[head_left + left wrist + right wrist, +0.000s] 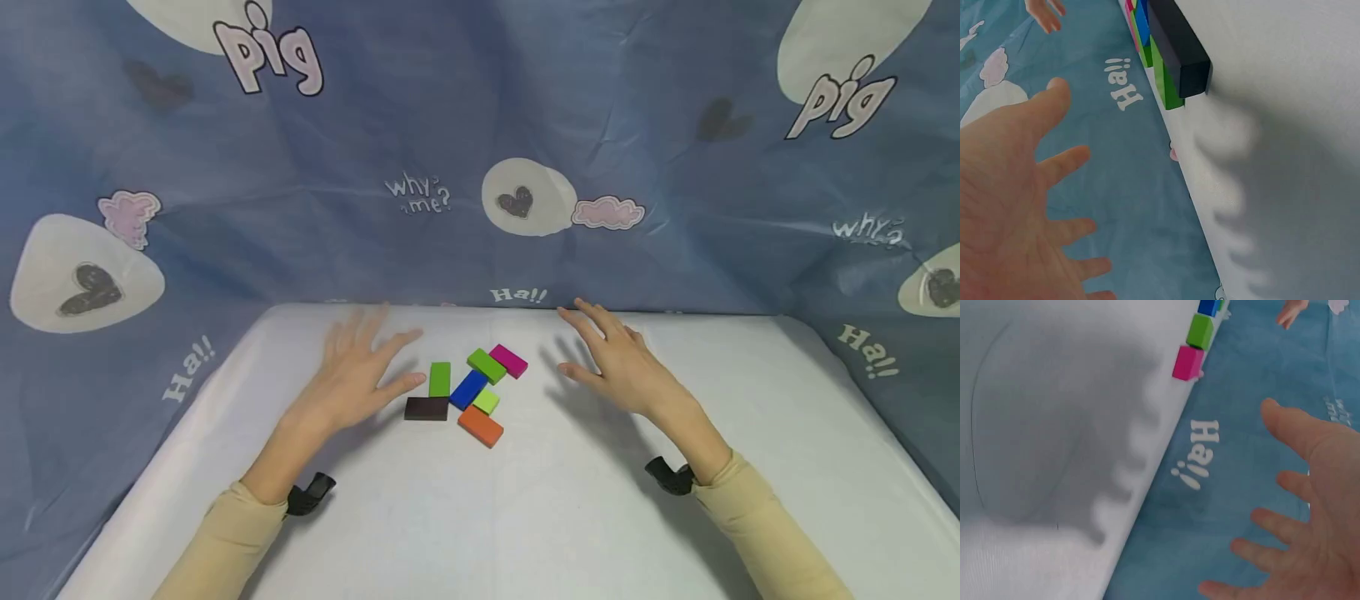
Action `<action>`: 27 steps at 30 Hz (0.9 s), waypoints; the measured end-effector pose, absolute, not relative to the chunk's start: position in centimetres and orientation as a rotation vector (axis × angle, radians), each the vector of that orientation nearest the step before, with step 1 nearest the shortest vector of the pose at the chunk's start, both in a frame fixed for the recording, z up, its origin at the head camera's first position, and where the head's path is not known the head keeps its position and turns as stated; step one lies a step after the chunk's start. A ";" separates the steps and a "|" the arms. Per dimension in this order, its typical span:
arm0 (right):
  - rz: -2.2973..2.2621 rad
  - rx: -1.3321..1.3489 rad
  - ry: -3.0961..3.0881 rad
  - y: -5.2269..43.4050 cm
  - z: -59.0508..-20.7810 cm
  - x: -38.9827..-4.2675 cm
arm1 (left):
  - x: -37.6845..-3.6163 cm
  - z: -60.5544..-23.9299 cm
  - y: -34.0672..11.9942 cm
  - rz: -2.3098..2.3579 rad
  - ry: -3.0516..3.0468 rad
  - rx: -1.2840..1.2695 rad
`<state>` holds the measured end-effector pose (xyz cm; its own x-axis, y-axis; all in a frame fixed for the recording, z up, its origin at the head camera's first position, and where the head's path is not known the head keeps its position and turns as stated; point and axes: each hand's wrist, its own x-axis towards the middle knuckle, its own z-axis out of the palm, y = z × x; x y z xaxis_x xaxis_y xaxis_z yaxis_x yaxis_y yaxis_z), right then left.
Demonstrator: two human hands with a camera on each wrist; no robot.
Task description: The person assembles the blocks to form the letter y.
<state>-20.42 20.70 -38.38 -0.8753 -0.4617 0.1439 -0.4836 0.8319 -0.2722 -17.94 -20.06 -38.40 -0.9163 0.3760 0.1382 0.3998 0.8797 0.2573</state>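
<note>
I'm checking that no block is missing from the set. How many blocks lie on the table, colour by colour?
Green blocks: 3, one upright, one at the back, one small and paler
Blue block: 1
Pink block: 1
Orange block: 1
Dark brown block: 1
Total: 7 blocks

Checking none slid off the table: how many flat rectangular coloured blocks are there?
7, clustered between the hands: dark brown block, dark green block, blue block, green block, magenta block, light green block, orange block.
</note>
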 end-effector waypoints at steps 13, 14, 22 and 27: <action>0.463 0.942 -2.832 18.5 -39.3 -20.5 | -18.1 -39.3 -18.9 -0.393 -2.980 -0.764; 0.462 0.947 -2.832 18.4 -39.3 -20.5 | -18.1 -39.3 -18.8 -0.388 -2.979 -0.769; 0.439 1.006 -2.813 17.6 -39.9 -20.7 | -18.4 -39.7 -17.9 -0.395 -3.000 -0.785; 0.454 1.059 -2.805 17.1 -40.2 -21.0 | -18.5 -40.2 -17.5 -0.387 -3.000 -0.802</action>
